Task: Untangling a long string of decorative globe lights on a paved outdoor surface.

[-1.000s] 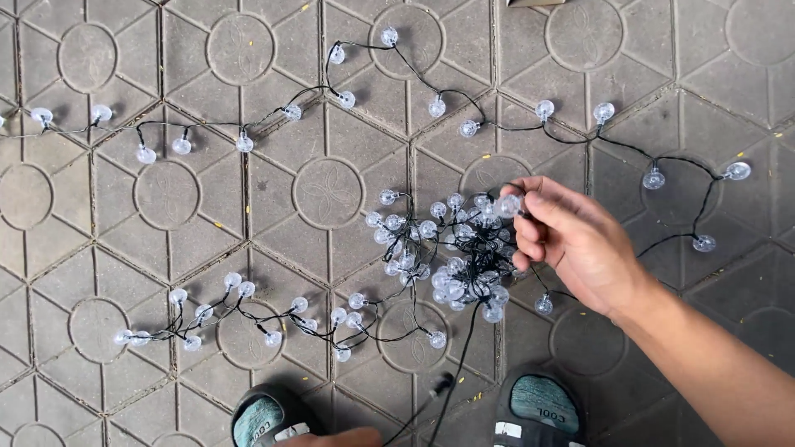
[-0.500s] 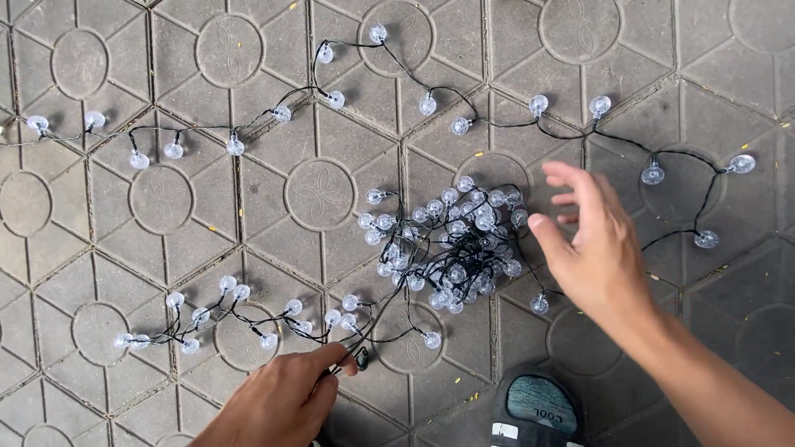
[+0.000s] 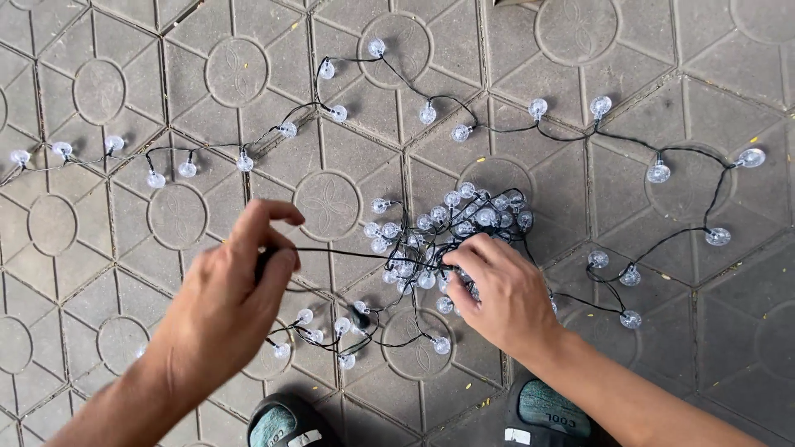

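A string of small clear globe bulbs on black wire [image 3: 497, 128] lies spread over grey patterned paving. Much of it is bunched in a tangle [image 3: 451, 232] at the centre. My left hand [image 3: 236, 290] is raised above the ground and pinches a taut length of the black wire [image 3: 348, 252] that runs right into the tangle. My right hand [image 3: 501, 290] rests on the near side of the tangle, fingers curled into the bulbs and wire. A short run of bulbs [image 3: 331, 331] lies between and below my hands.
The wire trails off left past several bulbs [image 3: 62, 151] and loops out to the right [image 3: 712, 236]. The toes of my two dark shoes with teal caps [image 3: 286, 422] [image 3: 551, 410] show at the bottom edge.
My left hand rose from the bottom edge and lifted a length of wire, pulling it taut. My right hand came down from hovering onto the tangle.
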